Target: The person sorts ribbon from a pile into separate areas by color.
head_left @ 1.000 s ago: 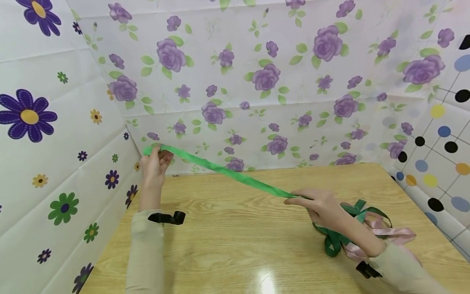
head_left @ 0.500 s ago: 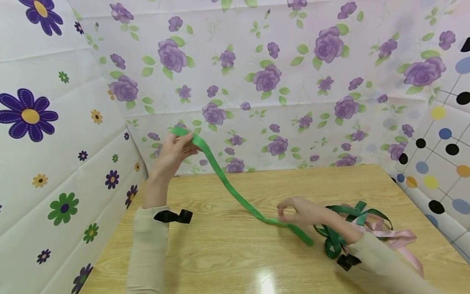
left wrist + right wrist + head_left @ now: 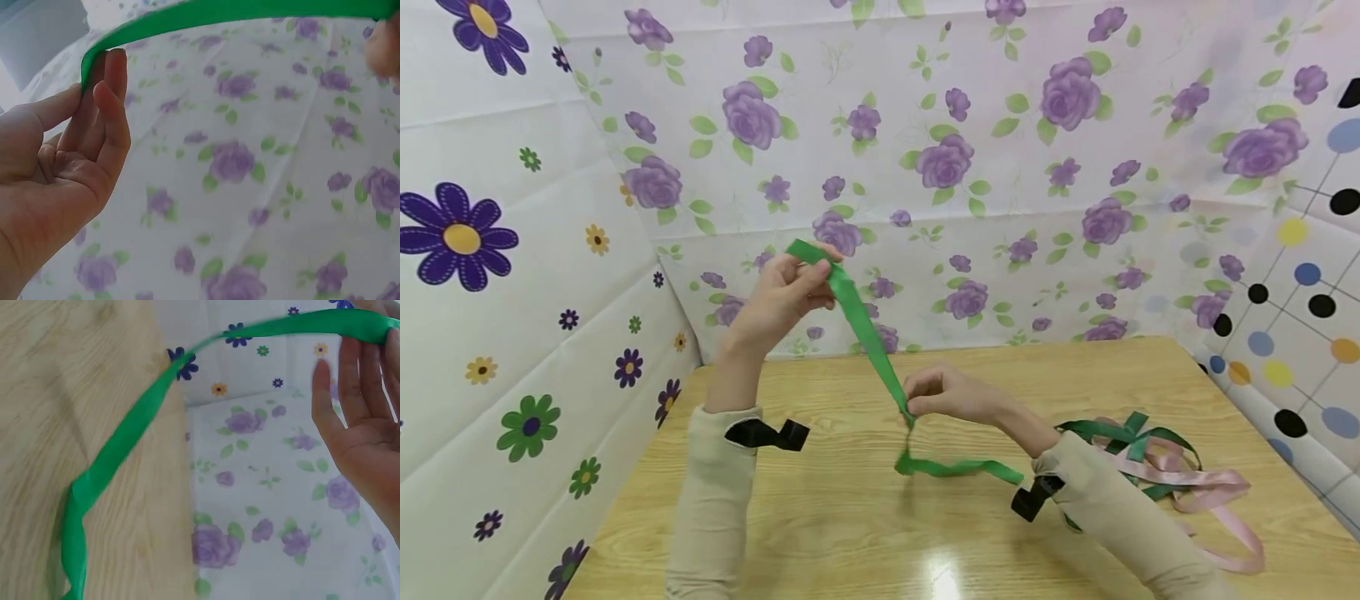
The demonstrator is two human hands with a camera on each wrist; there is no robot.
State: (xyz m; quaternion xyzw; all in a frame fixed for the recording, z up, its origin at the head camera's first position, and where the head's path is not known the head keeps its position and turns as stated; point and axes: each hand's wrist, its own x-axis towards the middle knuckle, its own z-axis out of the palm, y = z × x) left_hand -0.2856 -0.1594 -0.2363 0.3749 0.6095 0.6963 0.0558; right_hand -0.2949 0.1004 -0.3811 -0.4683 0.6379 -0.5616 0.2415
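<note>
Twice pinched, by left hand (image 3: 784, 300) and right hand (image 3: 957, 397); worth untwisting ribbon (image 3: 867, 333) short of far edge of table (image 3: 820, 517).

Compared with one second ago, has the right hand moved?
Yes: judged against the table in the head view, the right hand has moved left, away from the ribbon pile.

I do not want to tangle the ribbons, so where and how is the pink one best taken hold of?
Probably best: pinch the pink ribbon by its outer curve, coming from the right. There it reaches beyond the dark green ribbon and lies uncovered, while on its left the right sleeve is in the way.
</note>
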